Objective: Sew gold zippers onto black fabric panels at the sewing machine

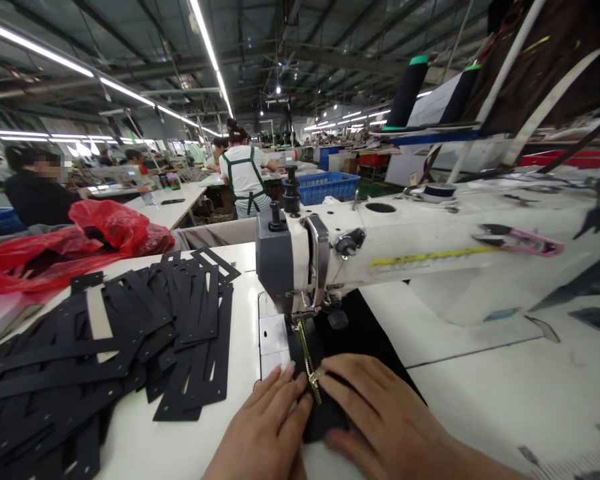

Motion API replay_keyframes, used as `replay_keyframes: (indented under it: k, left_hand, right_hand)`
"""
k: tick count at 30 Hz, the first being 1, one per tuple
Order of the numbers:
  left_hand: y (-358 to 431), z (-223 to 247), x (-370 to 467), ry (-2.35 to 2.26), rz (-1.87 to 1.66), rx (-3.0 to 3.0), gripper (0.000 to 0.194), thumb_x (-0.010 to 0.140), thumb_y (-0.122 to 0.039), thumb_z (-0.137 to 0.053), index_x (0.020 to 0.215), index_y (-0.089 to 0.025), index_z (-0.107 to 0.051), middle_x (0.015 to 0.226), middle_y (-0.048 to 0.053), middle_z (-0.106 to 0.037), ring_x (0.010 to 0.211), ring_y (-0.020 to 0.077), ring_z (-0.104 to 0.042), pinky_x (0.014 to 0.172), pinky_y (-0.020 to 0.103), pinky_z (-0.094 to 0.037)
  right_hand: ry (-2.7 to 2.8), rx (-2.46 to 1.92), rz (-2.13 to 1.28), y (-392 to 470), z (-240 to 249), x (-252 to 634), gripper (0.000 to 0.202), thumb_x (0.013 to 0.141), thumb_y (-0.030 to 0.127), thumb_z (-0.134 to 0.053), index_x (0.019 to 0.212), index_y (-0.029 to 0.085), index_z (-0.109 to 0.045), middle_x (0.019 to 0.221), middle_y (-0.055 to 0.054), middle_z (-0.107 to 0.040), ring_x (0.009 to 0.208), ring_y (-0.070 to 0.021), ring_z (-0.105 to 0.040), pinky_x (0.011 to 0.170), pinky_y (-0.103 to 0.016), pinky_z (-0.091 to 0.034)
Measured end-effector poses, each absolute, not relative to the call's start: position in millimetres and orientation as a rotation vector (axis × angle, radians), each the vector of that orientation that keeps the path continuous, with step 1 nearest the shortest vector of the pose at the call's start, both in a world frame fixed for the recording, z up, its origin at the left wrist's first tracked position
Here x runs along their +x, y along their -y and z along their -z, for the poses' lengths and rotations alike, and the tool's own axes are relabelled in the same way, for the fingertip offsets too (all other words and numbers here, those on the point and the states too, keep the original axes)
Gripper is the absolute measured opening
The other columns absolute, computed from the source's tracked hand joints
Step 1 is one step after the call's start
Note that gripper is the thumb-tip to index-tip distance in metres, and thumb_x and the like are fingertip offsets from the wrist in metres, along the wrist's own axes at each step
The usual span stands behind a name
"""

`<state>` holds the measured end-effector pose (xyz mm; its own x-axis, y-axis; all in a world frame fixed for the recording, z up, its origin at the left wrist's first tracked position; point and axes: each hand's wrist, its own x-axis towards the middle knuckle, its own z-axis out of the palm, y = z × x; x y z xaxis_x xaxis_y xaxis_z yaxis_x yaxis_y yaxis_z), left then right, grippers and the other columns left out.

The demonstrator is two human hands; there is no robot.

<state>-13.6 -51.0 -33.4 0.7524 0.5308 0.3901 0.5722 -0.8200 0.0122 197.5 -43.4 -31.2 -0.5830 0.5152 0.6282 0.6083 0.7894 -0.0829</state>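
Under the sewing machine's presser foot lies a black panel (307, 417) with a gold-toothed zipper (306, 353) along its slot. My left hand (273, 423) rests on the panel's left edge, fingers stretched out flat. On the other side, my right hand (380, 407) lies flat with its thumb apart, fingertips touching the zipper beside its metal slider (314, 378). Neither hand is closed around the panel. A larger black fabric piece (367, 333) spreads beneath the machine head (290, 260) and partly under my right hand. The needle tip is too small to make out.
A heap of black slotted pieces (145, 320) covers the table's left side, with a red plastic bag (115, 227) behind it. Pink-handled thread snips (525, 240) lie against the machine arm (430, 233). Thread cones (407, 93) stand at upper right. Several people work beyond.
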Motion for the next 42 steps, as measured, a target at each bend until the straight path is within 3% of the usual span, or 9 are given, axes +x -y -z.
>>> replay_keyframes:
  k: [6,11,14,17,24,30,36,39,42]
  left_hand:
    - [59.7,24.1,-4.7,1.15,0.882,-2.924,0.05,0.057,-0.01,-0.045,0.106,-0.017,-0.054,0.109,0.011,-0.06,0.108,0.0252,-0.052,0.095,0.043,-0.042]
    - [54.8,-0.4,7.2,1.69,0.652,-2.815,0.029,0.064,-0.02,-0.065,0.092,-0.018,-0.056,0.092,0.005,-0.061,0.085,0.0232,-0.059,0.073,0.034,-0.048]
    - [41.7,-9.6,11.9,1.879,0.587,-2.661,0.014,0.071,-0.025,-0.067,0.073,-0.018,-0.055,0.073,0.001,-0.061,0.068,0.0196,-0.059,0.057,0.026,-0.042]
    - [31.6,-14.9,12.2,1.863,0.603,-2.661,0.016,0.076,-0.025,-0.064,0.067,-0.017,-0.054,0.066,-0.001,-0.06,0.062,0.0177,-0.059,0.052,0.023,-0.037]
    - [45.9,-5.2,9.0,1.679,0.632,-2.706,0.006,0.077,-0.012,-0.06,0.073,-0.018,-0.06,0.073,0.0,-0.064,0.065,0.0163,-0.062,0.057,0.022,-0.045]
    - [56.6,33.5,9.5,1.121,0.623,-2.595,0.019,0.076,-0.002,-0.046,0.082,-0.015,-0.059,0.081,0.008,-0.064,0.068,0.0208,-0.064,0.058,0.03,-0.054]
    - [55.3,37.1,12.1,1.091,0.667,-2.477,0.025,0.083,-0.003,-0.034,0.08,-0.015,-0.056,0.084,0.009,-0.062,0.07,0.0198,-0.064,0.058,0.029,-0.055]
    - [53.0,34.2,13.5,1.025,0.695,-2.488,0.032,0.086,-0.004,-0.027,0.076,-0.014,-0.056,0.08,0.01,-0.062,0.067,0.0195,-0.064,0.058,0.03,-0.056]
    - [49.4,31.4,13.2,0.966,0.75,-2.51,0.036,0.088,-0.005,-0.024,0.076,-0.013,-0.057,0.078,0.01,-0.062,0.074,0.0219,-0.065,0.065,0.033,-0.057]
  right_hand:
    - [2.431,-0.621,0.361,52.5,36.1,194.8,0.027,0.088,0.006,-0.038,0.101,0.005,-0.061,0.102,-0.014,-0.064,0.096,-0.0239,-0.056,0.076,-0.036,-0.047]
    - [2.471,-1.041,-0.352,25.6,-3.2,188.4,0.021,0.083,0.01,-0.045,0.072,0.013,-0.062,0.07,-0.004,-0.063,0.066,-0.0157,-0.056,0.061,-0.027,-0.042]
    - [2.464,-1.105,-0.457,5.3,-21.9,185.7,0.022,0.083,0.013,-0.048,0.066,0.014,-0.063,0.059,0.0,-0.06,0.055,-0.0115,-0.053,0.052,-0.022,-0.037]
    - [2.464,-1.101,-0.502,-4.8,-29.4,186.2,0.022,0.083,0.015,-0.051,0.064,0.014,-0.063,0.053,0.003,-0.056,0.049,-0.0094,-0.05,0.048,-0.02,-0.033]
    - [2.492,-0.919,-0.377,30.2,-19.8,190.1,0.016,0.086,0.015,-0.048,0.082,0.014,-0.063,0.079,-0.004,-0.063,0.075,-0.015,-0.055,0.07,-0.026,-0.042]
    - [2.454,-0.857,-0.29,43.2,4.4,193.6,0.023,0.09,0.019,-0.04,0.09,0.014,-0.062,0.09,-0.008,-0.063,0.085,-0.0185,-0.055,0.078,-0.033,-0.046]
    - [2.536,-0.877,-0.177,25.0,19.4,190.5,0.039,0.088,0.017,-0.04,0.125,0.007,-0.047,0.133,-0.013,-0.045,0.124,-0.0236,-0.037,0.103,-0.04,-0.031]
    - [2.618,-0.807,-0.187,24.0,17.2,189.8,0.04,0.089,0.017,-0.038,0.128,0.011,-0.045,0.134,-0.01,-0.045,0.124,-0.022,-0.036,0.103,-0.041,-0.031]
    - [2.614,-0.796,-0.147,25.0,14.2,189.5,0.033,0.087,0.018,-0.041,0.116,0.01,-0.054,0.114,-0.013,-0.057,0.107,-0.0246,-0.049,0.093,-0.045,-0.04]
